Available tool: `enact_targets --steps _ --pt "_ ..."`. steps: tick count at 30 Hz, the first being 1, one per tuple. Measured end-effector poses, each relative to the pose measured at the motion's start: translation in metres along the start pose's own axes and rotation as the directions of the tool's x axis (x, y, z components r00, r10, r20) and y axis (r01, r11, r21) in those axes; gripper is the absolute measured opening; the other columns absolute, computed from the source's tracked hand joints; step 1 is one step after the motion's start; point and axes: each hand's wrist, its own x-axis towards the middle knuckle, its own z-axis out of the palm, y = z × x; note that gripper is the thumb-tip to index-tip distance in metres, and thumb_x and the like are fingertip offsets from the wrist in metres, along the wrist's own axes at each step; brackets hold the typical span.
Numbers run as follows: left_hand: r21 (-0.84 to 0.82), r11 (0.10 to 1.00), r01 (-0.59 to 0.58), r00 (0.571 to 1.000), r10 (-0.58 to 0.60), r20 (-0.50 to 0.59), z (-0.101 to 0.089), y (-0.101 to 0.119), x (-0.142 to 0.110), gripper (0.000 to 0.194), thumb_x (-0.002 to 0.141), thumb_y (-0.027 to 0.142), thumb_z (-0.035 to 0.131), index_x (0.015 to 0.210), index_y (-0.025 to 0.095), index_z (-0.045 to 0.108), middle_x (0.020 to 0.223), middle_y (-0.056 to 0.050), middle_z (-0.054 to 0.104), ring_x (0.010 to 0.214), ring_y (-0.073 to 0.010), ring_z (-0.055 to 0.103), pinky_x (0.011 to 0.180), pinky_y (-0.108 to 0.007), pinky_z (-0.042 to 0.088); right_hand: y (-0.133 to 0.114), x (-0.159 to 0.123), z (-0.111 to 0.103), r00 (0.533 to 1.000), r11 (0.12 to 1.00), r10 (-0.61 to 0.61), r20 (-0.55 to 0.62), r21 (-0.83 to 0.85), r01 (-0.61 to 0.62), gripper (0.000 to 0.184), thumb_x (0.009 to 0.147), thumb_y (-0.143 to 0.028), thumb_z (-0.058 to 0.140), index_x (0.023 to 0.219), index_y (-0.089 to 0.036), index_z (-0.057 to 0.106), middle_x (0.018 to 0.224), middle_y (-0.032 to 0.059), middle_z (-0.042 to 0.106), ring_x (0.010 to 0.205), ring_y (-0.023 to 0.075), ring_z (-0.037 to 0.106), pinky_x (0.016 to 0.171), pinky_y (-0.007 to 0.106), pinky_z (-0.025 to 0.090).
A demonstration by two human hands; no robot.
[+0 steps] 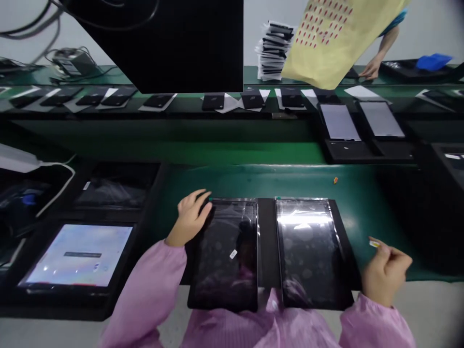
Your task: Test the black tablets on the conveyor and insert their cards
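Note:
Two dark tablets lie side by side in a black tray (267, 241) in front of me. The left tablet (224, 280) has a clear film and a small white label (233, 253) on its screen. Light glares off the right tablet (308, 261), also under film. At the left tablet's upper left corner is my left hand (190, 217), open, its fingers loosely extended over the edge. My right hand (386, 273), beside the right tablet, pinches a small white and yellow sticker (374, 244). An orange scrap (335, 180) lies beyond on the green mat (300, 179).
To the left, another tray (148, 212) holds a lit tablet (78, 256) and a dark one. A black panel (174, 43) hangs overhead near a yellow sheet (337, 38). Several devices line the shelf behind. Another person's hand (371, 70) is at the far bench.

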Motion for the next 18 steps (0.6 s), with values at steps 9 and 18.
enact_targets --steps 9,18 --pt "-0.163 0.970 -0.178 0.973 0.198 0.119 0.018 0.002 0.036 0.039 0.097 0.037 0.033 0.101 0.022 0.069 0.106 -0.006 0.071 0.104 -0.0209 0.061 0.098 -0.037 0.044 -0.030 0.009 0.043 0.826 0.881 -0.473 0.306 0.149 0.450 0.032 0.095 -0.047 0.038 0.103 -0.019 0.053 0.115 0.0174 0.065 0.106 0.0275 0.061 0.091 0.045 0.043" --pt "0.046 0.944 -0.326 0.934 0.314 0.168 0.038 0.072 0.032 0.034 0.092 0.039 0.051 0.120 0.022 0.061 0.117 -0.008 0.064 0.111 -0.0261 0.055 0.099 -0.044 0.041 -0.020 0.010 0.048 0.874 0.897 -0.301 0.382 0.425 0.123 0.021 0.097 -0.043 0.043 0.092 -0.023 0.048 0.122 0.0108 0.066 0.112 0.0206 0.060 0.098 0.041 0.039"
